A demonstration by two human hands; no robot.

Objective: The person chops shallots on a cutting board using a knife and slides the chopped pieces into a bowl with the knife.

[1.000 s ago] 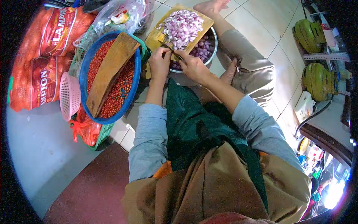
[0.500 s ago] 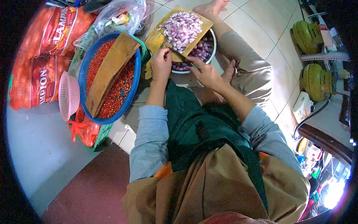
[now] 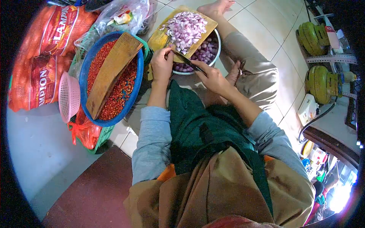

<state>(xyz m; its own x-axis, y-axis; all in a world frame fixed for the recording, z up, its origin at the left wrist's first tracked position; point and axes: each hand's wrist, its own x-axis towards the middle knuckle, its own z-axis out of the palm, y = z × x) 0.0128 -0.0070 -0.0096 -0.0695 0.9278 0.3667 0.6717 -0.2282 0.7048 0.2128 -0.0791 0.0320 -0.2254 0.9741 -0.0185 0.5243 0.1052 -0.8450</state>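
My right hand (image 3: 213,79) grips the handle of a knife (image 3: 186,60), its dark blade pointing up and left toward my other hand. My left hand (image 3: 162,65) is closed at the near edge of a wooden cutting board (image 3: 210,26), beside the knife tip; whatever its fingers pinch is too small to make out. Heaped on the board are pale purple cut shallots (image 3: 185,29). Beneath it, a metal bowl (image 3: 219,47), partly covered, contains darker purple shallots (image 3: 204,52).
On the left, a blue basin (image 3: 141,81) of chopped red chillies carries a wooden plank (image 3: 114,74). A pink basket (image 3: 69,97) and orange net sacks (image 3: 42,62) stand farther left. Green gas cylinders (image 3: 318,83) are at right, past my bent leg (image 3: 258,72).
My right hand has shifted slightly left, and more of the knife blade now shows across the board's near edge. My left hand has moved slightly left. The shallot pile looks unchanged.
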